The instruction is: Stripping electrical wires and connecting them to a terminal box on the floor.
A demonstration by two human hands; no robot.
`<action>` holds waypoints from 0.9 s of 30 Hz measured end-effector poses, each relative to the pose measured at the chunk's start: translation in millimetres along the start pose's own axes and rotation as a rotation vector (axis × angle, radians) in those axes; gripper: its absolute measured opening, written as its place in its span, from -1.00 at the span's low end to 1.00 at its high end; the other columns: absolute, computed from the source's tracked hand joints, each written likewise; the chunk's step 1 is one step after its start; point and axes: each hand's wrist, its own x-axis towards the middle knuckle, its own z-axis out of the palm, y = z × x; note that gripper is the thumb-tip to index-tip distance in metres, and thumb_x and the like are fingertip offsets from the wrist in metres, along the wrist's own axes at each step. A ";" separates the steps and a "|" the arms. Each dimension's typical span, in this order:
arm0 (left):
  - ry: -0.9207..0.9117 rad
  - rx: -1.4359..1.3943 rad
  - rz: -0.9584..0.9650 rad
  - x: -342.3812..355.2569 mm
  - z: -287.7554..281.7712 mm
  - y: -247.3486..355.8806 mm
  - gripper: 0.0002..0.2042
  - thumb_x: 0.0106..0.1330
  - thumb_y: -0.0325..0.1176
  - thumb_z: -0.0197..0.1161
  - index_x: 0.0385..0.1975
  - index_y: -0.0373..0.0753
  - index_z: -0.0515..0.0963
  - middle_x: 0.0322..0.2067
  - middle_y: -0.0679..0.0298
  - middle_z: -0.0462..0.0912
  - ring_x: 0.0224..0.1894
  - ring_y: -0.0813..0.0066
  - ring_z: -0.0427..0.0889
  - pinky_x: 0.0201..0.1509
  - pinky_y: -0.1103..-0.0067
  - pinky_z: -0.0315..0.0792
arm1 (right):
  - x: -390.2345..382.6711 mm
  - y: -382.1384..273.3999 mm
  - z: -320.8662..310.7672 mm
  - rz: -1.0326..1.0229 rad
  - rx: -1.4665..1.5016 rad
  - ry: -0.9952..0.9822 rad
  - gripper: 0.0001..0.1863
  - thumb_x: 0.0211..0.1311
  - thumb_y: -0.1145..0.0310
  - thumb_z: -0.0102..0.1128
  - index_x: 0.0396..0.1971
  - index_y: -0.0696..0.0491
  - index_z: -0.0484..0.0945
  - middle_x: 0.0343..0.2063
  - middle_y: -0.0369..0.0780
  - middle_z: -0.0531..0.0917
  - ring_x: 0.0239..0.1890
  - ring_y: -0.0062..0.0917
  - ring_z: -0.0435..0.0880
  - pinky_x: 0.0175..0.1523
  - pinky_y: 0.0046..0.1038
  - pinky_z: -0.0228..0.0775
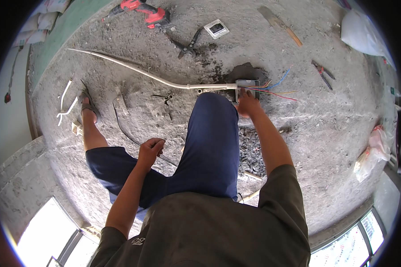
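Observation:
A grey square junction box (255,83) sits in a dark, damp-looking patch of the rough floor. My right hand (248,105) is at its near left corner, with fingers over the rim and reaching inside. Thin blue, orange, yellow and red wires (278,82) fan out from the box to the right. A long white conduit (160,80) joins the box's left side and curves away to the far left. My left hand (151,152) hovers over my left thigh, fingers curled together; what they hold, if anything, is hidden. A thin dark cable (122,127) passes on the floor beyond it.
At the far side lie a red cordless power tool (147,12), dark cutters (187,46), a white-framed socket plate (217,29) and a wooden-handled trowel (280,26). Pliers (323,74) lie right. Rubble (252,153) lies by my right knee; conduit offcuts (66,100) by my left foot.

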 end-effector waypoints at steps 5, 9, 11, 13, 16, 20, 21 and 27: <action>-0.002 -0.114 -0.030 -0.4 -2.5 0.3 -0.83 0.31 -0.34 0.19 -0.26 -0.31 0.60 -0.55 0.40 0.53 -0.53 0.69 0.46 -0.46 0.71 0.34 | 0.0 2.5 2.0 -0.014 -0.031 -0.006 -0.30 0.23 -0.04 0.06 0.32 -0.07 0.19 0.43 -0.19 -0.10 0.44 -0.25 -0.07 0.30 0.02 0.10; 0.008 -0.193 -0.055 -2.5 -3.1 0.6 -0.81 0.30 -0.30 0.21 -0.26 -0.30 0.59 -0.55 0.41 0.50 -0.53 0.68 0.43 -0.45 0.69 0.32 | 1.3 5.3 3.9 -0.034 -0.045 0.010 -0.30 0.22 -0.03 0.08 0.32 -0.08 0.19 0.43 -0.19 -0.11 0.44 -0.26 -0.07 0.32 0.00 0.10; -0.006 -0.227 -0.052 -2.2 -5.0 -2.6 -0.81 0.30 -0.30 0.21 -0.25 -0.30 0.58 -0.54 0.42 0.49 -0.53 0.67 0.44 -0.45 0.69 0.32 | 0.7 4.7 3.4 -0.035 -0.056 0.007 -0.30 0.22 -0.02 0.09 0.31 -0.07 0.20 0.43 -0.19 -0.10 0.44 -0.26 -0.06 0.32 -0.02 0.10; -0.005 -0.235 -0.051 -2.5 -6.2 -3.8 -0.81 0.30 -0.30 0.21 -0.25 -0.29 0.58 -0.54 0.42 0.49 -0.53 0.67 0.43 -0.45 0.70 0.32 | 0.1 3.1 2.2 -0.037 -0.068 0.004 -0.30 0.21 -0.01 0.10 0.31 -0.07 0.21 0.42 -0.19 -0.08 0.44 -0.26 -0.04 0.33 -0.04 0.09; -0.011 -0.238 -0.047 -3.1 -7.0 -5.9 -0.81 0.30 -0.30 0.21 -0.25 -0.29 0.58 -0.54 0.42 0.48 -0.53 0.68 0.43 -0.45 0.70 0.32 | -0.8 4.0 4.6 -0.036 -0.056 0.036 -0.32 0.19 0.00 0.13 0.28 -0.04 0.26 0.42 -0.17 -0.06 0.43 -0.25 -0.01 0.33 -0.05 0.10; -0.007 -0.229 -0.044 -3.1 -9.7 -6.5 -0.80 0.30 -0.29 0.22 -0.24 -0.30 0.59 -0.54 0.42 0.49 -0.53 0.68 0.44 -0.45 0.70 0.32 | -3.7 0.4 3.5 -0.026 -0.057 0.073 -0.37 0.18 0.02 0.16 0.21 -0.01 0.34 0.40 -0.16 -0.01 0.42 -0.24 0.02 0.32 -0.07 0.12; -0.007 -0.230 -0.043 -3.0 -10.3 -6.9 -0.80 0.30 -0.29 0.22 -0.24 -0.30 0.59 -0.54 0.42 0.49 -0.53 0.68 0.44 -0.45 0.70 0.32 | -4.7 -0.5 2.8 -0.021 -0.062 0.074 -0.39 0.18 0.03 0.16 0.18 0.00 0.37 0.40 -0.16 0.01 0.41 -0.24 0.03 0.32 -0.08 0.13; 0.004 -0.247 -0.063 -2.8 -10.2 -7.3 -0.80 0.30 -0.29 0.22 -0.24 -0.30 0.58 -0.53 0.41 0.51 -0.52 0.68 0.44 -0.44 0.70 0.33 | -14.8 -3.3 2.2 -0.023 0.049 0.178 -0.45 0.13 0.13 0.23 0.10 0.07 0.42 0.36 -0.13 0.10 0.40 -0.22 0.06 0.32 -0.14 0.13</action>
